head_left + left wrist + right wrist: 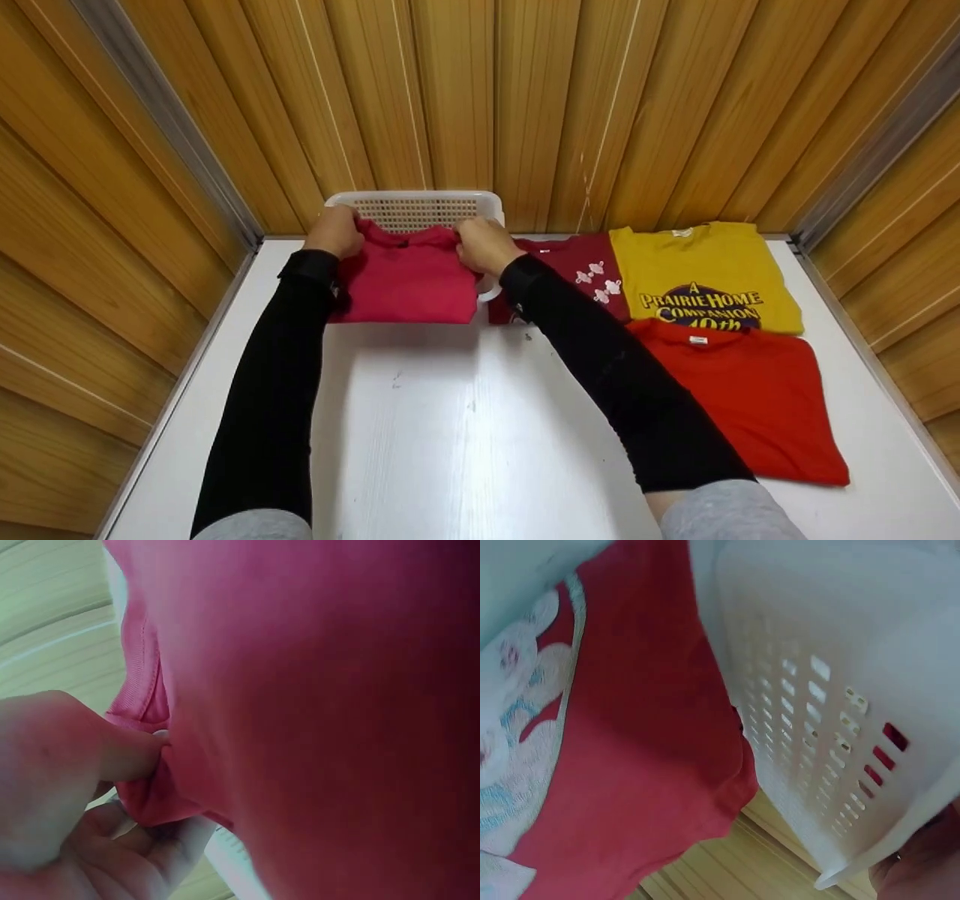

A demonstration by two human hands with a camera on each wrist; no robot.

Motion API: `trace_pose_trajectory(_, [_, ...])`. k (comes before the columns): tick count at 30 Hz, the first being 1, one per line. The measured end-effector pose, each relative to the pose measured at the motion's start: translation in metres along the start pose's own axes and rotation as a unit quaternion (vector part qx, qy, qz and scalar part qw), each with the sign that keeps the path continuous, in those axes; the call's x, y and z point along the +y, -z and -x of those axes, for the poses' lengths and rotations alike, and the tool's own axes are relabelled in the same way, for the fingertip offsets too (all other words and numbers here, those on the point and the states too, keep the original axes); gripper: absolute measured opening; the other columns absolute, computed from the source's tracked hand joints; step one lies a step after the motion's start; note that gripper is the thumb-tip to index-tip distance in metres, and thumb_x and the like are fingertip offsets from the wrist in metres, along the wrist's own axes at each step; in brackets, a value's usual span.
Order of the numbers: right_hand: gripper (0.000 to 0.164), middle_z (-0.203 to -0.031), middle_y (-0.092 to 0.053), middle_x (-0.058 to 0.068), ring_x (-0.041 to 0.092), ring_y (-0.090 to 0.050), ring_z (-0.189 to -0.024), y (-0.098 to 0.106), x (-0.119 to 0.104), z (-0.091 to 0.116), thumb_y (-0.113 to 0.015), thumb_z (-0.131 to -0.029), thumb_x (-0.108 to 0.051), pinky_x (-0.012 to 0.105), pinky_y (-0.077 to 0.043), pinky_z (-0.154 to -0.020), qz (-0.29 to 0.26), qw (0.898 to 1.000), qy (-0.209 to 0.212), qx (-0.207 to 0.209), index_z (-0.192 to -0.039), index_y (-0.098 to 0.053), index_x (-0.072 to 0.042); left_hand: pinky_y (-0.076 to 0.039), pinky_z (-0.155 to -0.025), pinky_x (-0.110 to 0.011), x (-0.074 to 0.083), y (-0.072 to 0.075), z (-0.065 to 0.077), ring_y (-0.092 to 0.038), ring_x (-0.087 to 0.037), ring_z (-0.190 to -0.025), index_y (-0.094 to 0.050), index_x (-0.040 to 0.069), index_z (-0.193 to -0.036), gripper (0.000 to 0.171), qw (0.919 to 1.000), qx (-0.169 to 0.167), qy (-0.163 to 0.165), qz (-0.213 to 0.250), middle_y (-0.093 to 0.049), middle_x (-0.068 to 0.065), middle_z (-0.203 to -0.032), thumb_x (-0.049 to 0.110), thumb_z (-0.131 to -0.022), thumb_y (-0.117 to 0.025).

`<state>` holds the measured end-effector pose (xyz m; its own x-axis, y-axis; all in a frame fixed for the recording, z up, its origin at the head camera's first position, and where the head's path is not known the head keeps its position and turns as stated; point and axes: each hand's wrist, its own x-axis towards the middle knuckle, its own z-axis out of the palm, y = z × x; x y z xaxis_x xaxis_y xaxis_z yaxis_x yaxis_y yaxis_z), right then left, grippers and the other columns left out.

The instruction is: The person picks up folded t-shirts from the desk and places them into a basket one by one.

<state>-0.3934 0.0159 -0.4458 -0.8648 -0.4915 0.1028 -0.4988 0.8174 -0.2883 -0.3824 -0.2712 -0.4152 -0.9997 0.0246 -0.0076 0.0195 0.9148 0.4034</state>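
Pink shirt: one, folded, held up at the far side of the bench, masking the near part of the basket. Collar far, hem near; broader left to right. Cloth hung between and nearward of the hands, neither closer. Left hand: pinched far left corner. Right hand: grip closed on far right corner. Both arms outstretched, right slanting leftward.

On your right, maroon shirt, yellow shirt and red shirt lie on the white tabletop, near wooden wall.
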Motion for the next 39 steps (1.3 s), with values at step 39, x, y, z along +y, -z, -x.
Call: trace_pose_trajectory(39, [0.043,-0.129,-0.079,0.016,0.032,-0.07,-0.127,0.011,0.003,-0.015,-0.061,-0.093,0.0,0.048,-0.051,-0.115,-0.056,0.997,-0.048,0.018,-0.133,-0.077,-0.007,-0.057,-0.105,-0.06,0.01,0.016,-0.002,-0.066,-0.044,-0.112,-0.071,-0.009,-0.108,0.025,0.9994,0.016,0.015,-0.026,-0.071,-0.037,-0.13,0.001,-0.088,-0.061])
